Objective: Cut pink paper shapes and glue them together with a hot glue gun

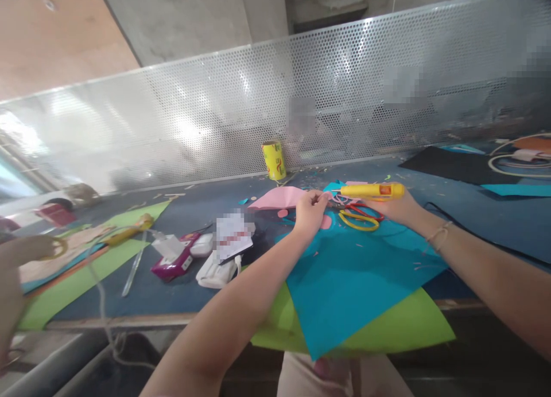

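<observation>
Above blue tabletop [469, 216], centre-right of frame, the left hand [310, 207] pinched probably flimsy pink paper [328, 195] edgewise, the right hand [396, 206] clasping a glue gun [365, 191].

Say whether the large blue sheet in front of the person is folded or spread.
Spread: the blue sheet lies open over the green sheet, broad face showing no crease, one corner past the edge of the table.
</observation>
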Tool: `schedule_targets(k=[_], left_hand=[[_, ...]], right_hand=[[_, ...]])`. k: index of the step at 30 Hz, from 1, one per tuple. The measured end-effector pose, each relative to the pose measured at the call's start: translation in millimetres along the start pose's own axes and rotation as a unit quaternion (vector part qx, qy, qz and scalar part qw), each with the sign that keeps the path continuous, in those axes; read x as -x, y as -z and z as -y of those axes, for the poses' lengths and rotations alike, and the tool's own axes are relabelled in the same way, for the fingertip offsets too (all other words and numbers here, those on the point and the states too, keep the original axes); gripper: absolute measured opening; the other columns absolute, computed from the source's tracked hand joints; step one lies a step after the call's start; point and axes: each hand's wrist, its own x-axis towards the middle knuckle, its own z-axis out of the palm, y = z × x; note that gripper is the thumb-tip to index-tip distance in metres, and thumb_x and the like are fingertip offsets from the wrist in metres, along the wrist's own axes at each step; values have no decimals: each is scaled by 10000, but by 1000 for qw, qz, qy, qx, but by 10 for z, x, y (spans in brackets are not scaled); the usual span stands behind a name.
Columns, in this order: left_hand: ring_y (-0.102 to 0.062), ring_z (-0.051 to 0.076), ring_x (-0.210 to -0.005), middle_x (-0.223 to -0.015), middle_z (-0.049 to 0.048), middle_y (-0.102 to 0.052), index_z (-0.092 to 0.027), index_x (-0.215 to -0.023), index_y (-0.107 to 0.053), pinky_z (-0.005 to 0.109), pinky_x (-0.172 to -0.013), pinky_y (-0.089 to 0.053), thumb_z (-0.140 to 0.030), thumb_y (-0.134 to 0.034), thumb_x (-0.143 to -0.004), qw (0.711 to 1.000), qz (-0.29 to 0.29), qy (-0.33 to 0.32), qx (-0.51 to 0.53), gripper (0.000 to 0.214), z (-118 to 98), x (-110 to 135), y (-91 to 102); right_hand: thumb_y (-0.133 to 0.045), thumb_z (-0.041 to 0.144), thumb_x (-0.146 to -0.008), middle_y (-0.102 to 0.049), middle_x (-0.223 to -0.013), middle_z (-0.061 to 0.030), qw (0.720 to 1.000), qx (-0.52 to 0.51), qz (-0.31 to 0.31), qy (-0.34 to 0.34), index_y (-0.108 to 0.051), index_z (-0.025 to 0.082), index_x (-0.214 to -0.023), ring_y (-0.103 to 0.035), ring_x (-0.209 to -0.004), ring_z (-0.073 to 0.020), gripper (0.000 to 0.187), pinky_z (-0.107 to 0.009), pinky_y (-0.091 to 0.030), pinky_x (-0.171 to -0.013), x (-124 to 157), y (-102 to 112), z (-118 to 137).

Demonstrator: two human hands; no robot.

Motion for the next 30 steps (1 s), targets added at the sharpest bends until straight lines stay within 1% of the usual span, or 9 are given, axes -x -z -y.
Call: schedule_targets(k=[2, 4, 8, 12, 16, 18, 20, 27, 30], left_hand=[[-559, 125, -644, -625, 10, -606, -156, -702, -603, 249, -645, -406, -289, -546, -732, 1000, 0, -2, 2, 147, 4, 0, 0], [-563, 126, -648, -634, 9, -608, -156, -721, -608, 250, -649, -410, -281, -545, -731, 1000, 1, -4, 10, 140, 6, 0, -1], [-557, 123, -636, -626, 7, -596, -154, -711, -598, 246, -635, -406, -286, -550, -727, 1000, 1, -4, 15, 141, 1, -2, -4], [-546, 116, -626, -609, 2, -581, -152, -697, -583, 240, -630, -401, -275, -544, -728, 1000, -8, 0, 13, 133, -16, 0, -4], [-538, 113, -612, -597, -2, -576, -151, -700, -584, 238, -623, -399, -277, -544, -728, 1000, -12, 7, 9, 135, -35, 5, -3], [-536, 111, -609, -593, -4, -574, -151, -701, -586, 237, -623, -400, -278, -543, -729, 1000, -12, 6, 10, 137, -41, 8, -2], [-533, 110, -608, -594, -5, -573, -151, -696, -584, 235, -622, -399, -283, -542, -730, 1000, -11, 3, 6, 142, -41, 9, -1], [-518, 105, -608, -601, -6, -568, -157, -665, -552, 231, -617, -389, -307, -544, -729, 1000, -10, -10, 3, 163, -2, 1, 1], [-512, 105, -607, -604, -4, -565, -156, -655, -546, 232, -614, -384, -295, -538, -731, 1000, -7, -14, -7, 159, 1, 3, 1]], right_hand=[[-597, 352, -695, -662, -1065, -72, 1000, -13, 16, -12, -636, 153, -1069, -609, -990, -243, 426, -346, -474, -894, -7, 10, -3], [-590, 351, -700, -673, -1033, -67, 1000, -6, 24, -16, -644, 160, -1047, -606, -993, -249, 400, -361, -468, -898, -14, 18, -5], [-601, 373, -686, -708, -834, -58, 1000, 16, 20, -12, -683, 158, -914, -650, -849, -251, 324, -353, -520, -783, -16, 13, -3], [-634, 362, -679, -704, -877, -64, 999, 25, -2, 23, -672, 152, -972, -651, -770, -212, 362, -295, -530, -705, 6, -17, -6], [-641, 369, -674, -704, -776, -61, 999, 37, -16, 30, -687, 148, -873, -650, -727, -218, 301, -307, -535, -662, 21, -38, -9], [-648, 386, -661, -703, -792, -67, 999, 31, -28, 23, -690, 150, -840, -652, -751, -232, 299, -326, -537, -681, 23, -39, -4], [-653, 388, -654, -704, -823, -74, 999, 26, -30, 13, -690, 146, -871, -652, -778, -240, 328, -337, -535, -709, 23, -37, 5], [-645, 355, -668, -663, -1054, -98, 1000, -4, -4, 4, -666, 119, -1001, -631, -917, -236, 408, -324, -505, -827, 18, -33, 6], [-636, 344, -672, -683, -994, -102, 1000, 15, -15, 10, -673, 106, -980, -638, -887, -236, 391, -319, -512, -809, 13, -27, -4]])
